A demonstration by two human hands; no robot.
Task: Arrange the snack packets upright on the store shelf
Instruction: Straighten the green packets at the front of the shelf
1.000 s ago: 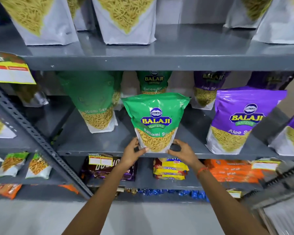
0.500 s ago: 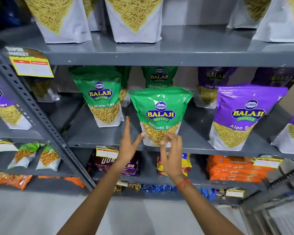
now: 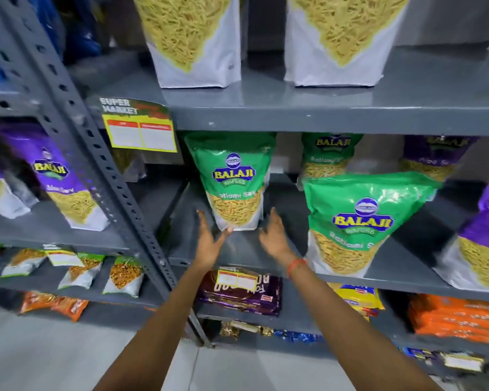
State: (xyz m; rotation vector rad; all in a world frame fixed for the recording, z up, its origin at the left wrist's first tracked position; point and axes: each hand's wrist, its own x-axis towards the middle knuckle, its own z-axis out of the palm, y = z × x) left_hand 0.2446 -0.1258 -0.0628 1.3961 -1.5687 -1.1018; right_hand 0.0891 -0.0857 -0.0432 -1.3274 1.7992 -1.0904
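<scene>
A green Balaji Ratlami Sev packet [image 3: 233, 182] stands upright on the grey middle shelf [image 3: 249, 258], set back from the edge. My left hand [image 3: 209, 241] is open just below its left corner, the thumb touching or nearly touching the base. Apart from the packet, my right hand [image 3: 275, 235] is open at its lower right, fingers spread. A second green packet [image 3: 363, 221] stands upright at the shelf's front edge to the right, with nothing holding it. A third green packet [image 3: 329, 156] stands behind it.
Purple Aloo Sev packets [image 3: 486, 235] stand at the right and another purple packet [image 3: 60, 179] in the left bay. A perforated grey upright post [image 3: 102, 165] divides the bays. Big white pouches [image 3: 192, 43] sit on the shelf above; biscuit packs [image 3: 240, 294] lie below.
Both hands let go of the front green packet and moved left to the packet further back. The view swung left as well.
</scene>
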